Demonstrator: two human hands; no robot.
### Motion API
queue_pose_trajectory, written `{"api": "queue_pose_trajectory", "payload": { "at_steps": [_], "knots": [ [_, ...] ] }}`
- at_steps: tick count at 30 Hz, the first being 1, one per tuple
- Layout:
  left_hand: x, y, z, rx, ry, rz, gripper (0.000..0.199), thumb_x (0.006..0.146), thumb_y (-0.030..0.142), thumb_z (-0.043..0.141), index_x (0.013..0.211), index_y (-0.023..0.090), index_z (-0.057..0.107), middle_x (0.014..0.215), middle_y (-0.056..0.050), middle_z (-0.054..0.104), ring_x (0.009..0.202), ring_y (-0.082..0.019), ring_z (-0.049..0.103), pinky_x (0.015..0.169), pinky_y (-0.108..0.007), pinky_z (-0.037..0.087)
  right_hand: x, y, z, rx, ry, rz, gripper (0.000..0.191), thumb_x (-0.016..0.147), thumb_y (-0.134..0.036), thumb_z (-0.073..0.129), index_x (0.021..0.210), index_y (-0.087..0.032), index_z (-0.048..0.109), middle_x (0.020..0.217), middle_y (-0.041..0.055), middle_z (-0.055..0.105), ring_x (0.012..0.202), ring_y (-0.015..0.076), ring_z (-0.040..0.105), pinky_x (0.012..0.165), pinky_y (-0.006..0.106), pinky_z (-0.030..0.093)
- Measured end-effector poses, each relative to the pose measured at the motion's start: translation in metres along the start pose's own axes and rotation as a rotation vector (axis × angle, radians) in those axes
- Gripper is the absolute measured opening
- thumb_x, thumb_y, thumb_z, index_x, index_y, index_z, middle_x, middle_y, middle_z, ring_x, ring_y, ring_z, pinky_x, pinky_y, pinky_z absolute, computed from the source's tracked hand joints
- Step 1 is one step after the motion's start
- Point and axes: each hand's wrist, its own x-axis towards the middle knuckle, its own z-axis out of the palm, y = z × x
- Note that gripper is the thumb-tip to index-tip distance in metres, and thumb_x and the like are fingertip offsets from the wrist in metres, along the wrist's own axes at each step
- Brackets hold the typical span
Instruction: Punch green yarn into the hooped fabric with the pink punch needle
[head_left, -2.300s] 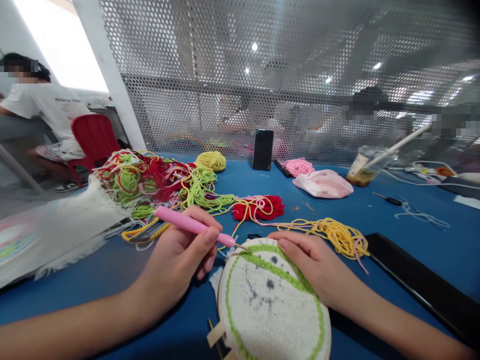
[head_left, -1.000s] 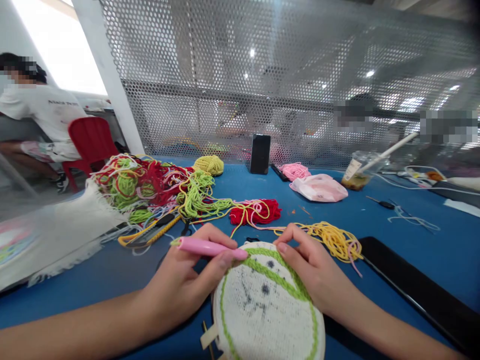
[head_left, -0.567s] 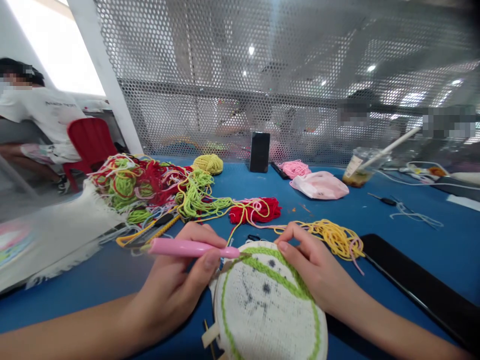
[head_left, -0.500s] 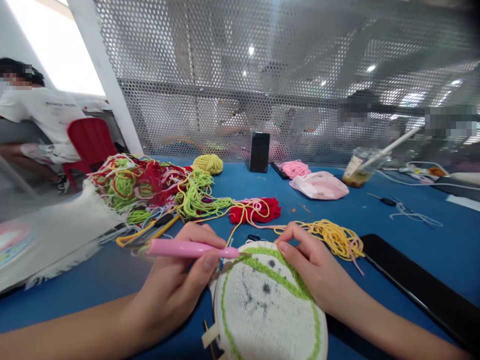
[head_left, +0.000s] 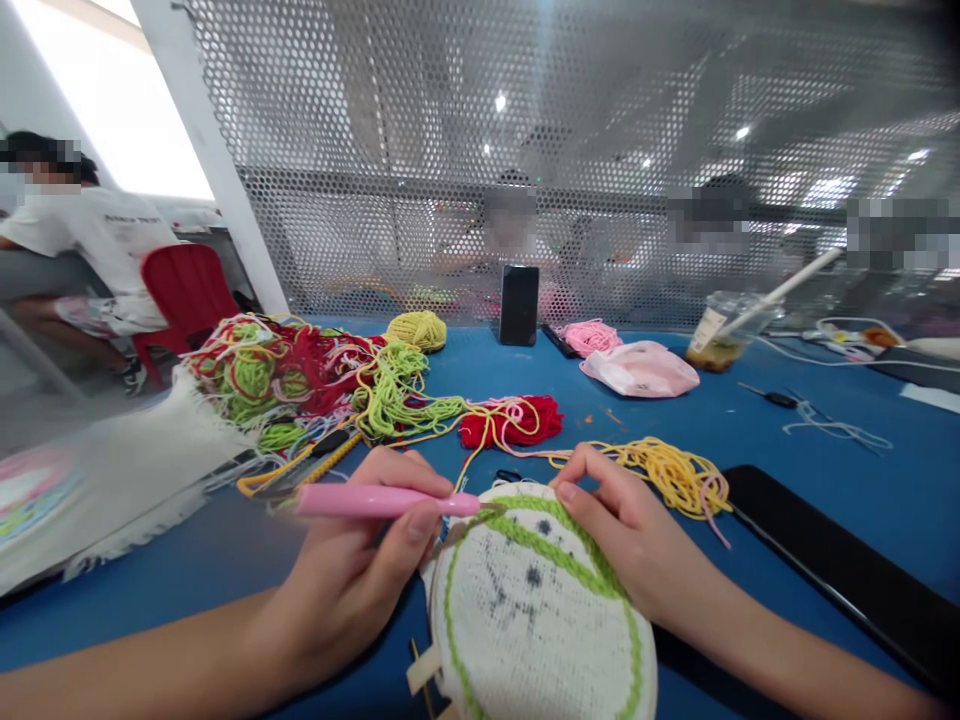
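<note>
White cloth stretched in a round embroidery hoop (head_left: 547, 640) lies before me, with thick green yarn lines and dark drawn marks on it. My left hand (head_left: 367, 560) is closed around a pink punch needle (head_left: 382, 501), held almost level. Its metal tip meets the cloth near the top green line. On the upper right rim, my right hand (head_left: 615, 520) pinches the hoop between thumb and fingers. A wooden clamp piece (head_left: 424, 668) sticks out at the hoop's lower left. The cloth's underside is hidden.
Tangled yarn (head_left: 300, 370), a red skein (head_left: 517, 420) and yellow yarn (head_left: 667, 475) lie beyond the hoop. A black phone (head_left: 519, 305) stands against the perforated screen. At right are a drink cup (head_left: 720, 335), a pink bag (head_left: 641, 370) and a long black object (head_left: 840, 570).
The view has shifted very slightly. Both hands, the punch needle and the hoop stay in nearly the same places; the tip remains at the top green line.
</note>
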Motion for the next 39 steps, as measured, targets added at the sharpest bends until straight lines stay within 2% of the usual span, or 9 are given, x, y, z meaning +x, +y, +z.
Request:
{"api": "queue_pose_trajectory", "payload": {
  "at_steps": [8, 13, 15, 18, 20, 23, 25, 31, 39],
  "knots": [
    [0.009, 0.006, 0.005, 0.123, -0.039, 0.026, 0.022, 0.080, 0.006, 0.044, 0.089, 0.025, 0.053, 0.080, 0.001, 0.055, 0.071, -0.011, 0.055, 0.063, -0.021, 0.045, -0.001, -0.001, 0.000, 0.086, -0.001, -0.015, 0.019, 0.087, -0.037, 0.034, 0.075, -0.022, 0.037, 0.052, -0.0070, 0.030, 0.044, 0.0067, 0.026, 0.040, 0.020, 0.019],
    [0.013, 0.009, 0.009, 0.138, -0.230, -0.039, 0.019, 0.080, 0.012, 0.047, 0.092, 0.021, 0.059, 0.083, -0.002, 0.062, 0.075, -0.014, 0.058, 0.067, -0.024, 0.048, -0.003, -0.007, 0.002, 0.114, 0.008, -0.038, 0.018, 0.087, -0.036, 0.037, 0.075, -0.022, 0.038, 0.051, -0.0075, 0.030, 0.043, 0.0066, 0.025, 0.039, 0.020, 0.019],
    [0.014, 0.010, 0.009, 0.142, -0.257, -0.036, 0.020, 0.080, 0.013, 0.047, 0.092, 0.022, 0.061, 0.085, -0.002, 0.063, 0.077, -0.014, 0.059, 0.069, -0.024, 0.048, -0.004, -0.008, 0.003, 0.094, 0.012, -0.046, 0.019, 0.086, -0.036, 0.037, 0.075, -0.022, 0.039, 0.051, -0.0074, 0.031, 0.043, 0.0064, 0.026, 0.039, 0.020, 0.019],
    [0.012, 0.009, 0.007, 0.165, -0.205, -0.048, 0.021, 0.081, 0.014, 0.046, 0.091, 0.024, 0.062, 0.086, -0.002, 0.062, 0.077, -0.015, 0.058, 0.066, -0.023, 0.048, -0.002, -0.005, 0.002, 0.072, 0.003, -0.036, 0.019, 0.086, -0.037, 0.036, 0.075, -0.021, 0.039, 0.053, -0.0069, 0.032, 0.044, 0.0064, 0.026, 0.039, 0.020, 0.019],
    [0.009, 0.007, 0.005, 0.149, -0.127, -0.074, 0.021, 0.082, 0.015, 0.045, 0.090, 0.024, 0.062, 0.083, -0.002, 0.060, 0.073, -0.014, 0.057, 0.060, -0.022, 0.047, 0.001, -0.003, 0.001, 0.058, 0.003, -0.030, 0.020, 0.086, -0.037, 0.036, 0.075, -0.021, 0.039, 0.053, -0.0067, 0.032, 0.044, 0.0064, 0.027, 0.040, 0.020, 0.020],
    [0.004, 0.003, 0.003, 0.059, -0.013, -0.077, 0.018, 0.084, 0.014, 0.042, 0.088, 0.023, 0.056, 0.083, -0.003, 0.055, 0.071, -0.013, 0.055, 0.058, -0.022, 0.045, 0.003, 0.001, -0.001, 0.059, -0.004, -0.021, 0.020, 0.087, -0.037, 0.035, 0.075, -0.021, 0.038, 0.053, -0.0065, 0.031, 0.045, 0.0066, 0.028, 0.040, 0.020, 0.020],
    [0.003, 0.000, 0.003, -0.008, 0.013, -0.058, 0.017, 0.085, 0.013, 0.039, 0.089, 0.023, 0.052, 0.083, -0.002, 0.052, 0.072, -0.013, 0.054, 0.060, -0.024, 0.044, 0.003, 0.002, -0.001, 0.058, -0.016, -0.014, 0.019, 0.087, -0.037, 0.035, 0.076, -0.021, 0.038, 0.053, -0.0065, 0.031, 0.045, 0.0066, 0.028, 0.040, 0.020, 0.020],
    [0.001, -0.002, 0.001, -0.052, -0.012, -0.021, 0.016, 0.087, 0.016, 0.034, 0.093, 0.024, 0.046, 0.081, -0.002, 0.049, 0.070, -0.014, 0.051, 0.062, -0.028, 0.042, 0.001, 0.003, -0.001, 0.049, -0.013, -0.015, 0.020, 0.087, -0.038, 0.034, 0.077, -0.022, 0.038, 0.054, -0.0064, 0.031, 0.046, 0.0069, 0.028, 0.041, 0.020, 0.020],
    [0.005, 0.000, 0.003, 0.021, -0.073, -0.037, 0.017, 0.085, 0.012, 0.038, 0.091, 0.025, 0.048, 0.084, -0.001, 0.050, 0.073, -0.013, 0.051, 0.061, -0.025, 0.042, 0.002, 0.001, -0.001, 0.018, -0.004, -0.020, 0.019, 0.088, -0.037, 0.034, 0.076, -0.022, 0.037, 0.054, -0.0063, 0.032, 0.046, 0.0065, 0.029, 0.041, 0.020, 0.021]
  ]
}}
